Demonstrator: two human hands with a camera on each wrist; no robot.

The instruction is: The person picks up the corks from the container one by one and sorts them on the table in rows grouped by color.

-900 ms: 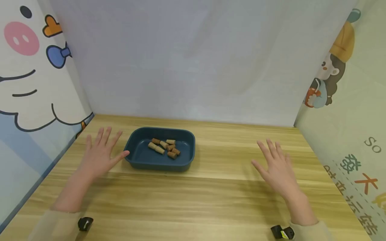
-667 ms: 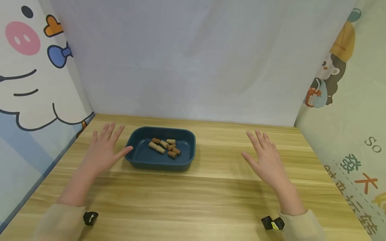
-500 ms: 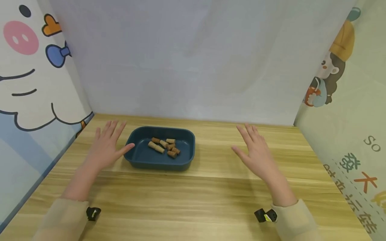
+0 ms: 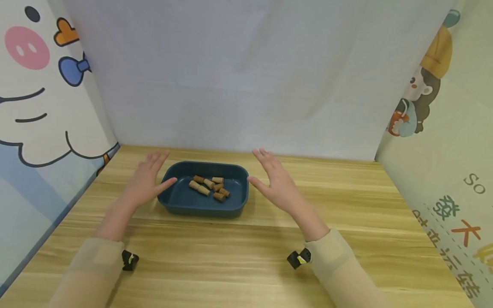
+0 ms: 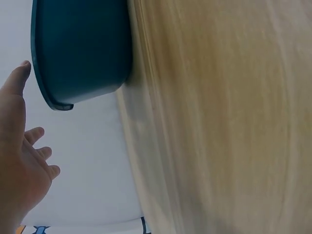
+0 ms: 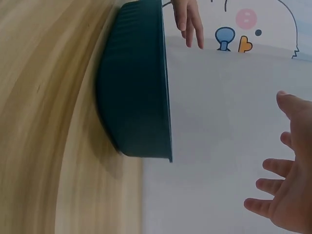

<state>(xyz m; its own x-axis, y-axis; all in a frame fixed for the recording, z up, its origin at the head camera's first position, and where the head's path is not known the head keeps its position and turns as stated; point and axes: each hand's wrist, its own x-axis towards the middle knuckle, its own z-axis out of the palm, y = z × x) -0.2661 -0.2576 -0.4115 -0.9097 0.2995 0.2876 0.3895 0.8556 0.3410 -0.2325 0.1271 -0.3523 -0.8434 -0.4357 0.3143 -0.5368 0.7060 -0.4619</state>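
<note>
A dark teal rectangular tub (image 4: 202, 210) stands on the table, left of the middle in the head view. Inside it lie several small corks (image 4: 204, 190), some pale and some browner. At its left end is my left hand (image 4: 145, 182), fingers spread, the thumb overlapping the rim in the head view. Opposite, my right hand (image 4: 279, 186) hovers off the tub's right end with straight fingers, the thumb near the rim. Both wrist views show the hands above rim height, the left thumb (image 5: 22, 75) close to the rim and the right hand (image 6: 292, 175) farther off. Neither hand holds anything.
The wood-grain table (image 4: 215, 265) carries the tub near its back edge. A pale cloth (image 4: 246, 77) hangs behind it. Printed cartoon cloths stand at the left (image 4: 50, 98) and right (image 4: 450, 141) sides. A small black device (image 4: 298, 258) sits at the right cuff.
My right hand has swept left from the right part of the table to the tub's right end. My left hand has edged right and forward. Tub and corks stay put.
</note>
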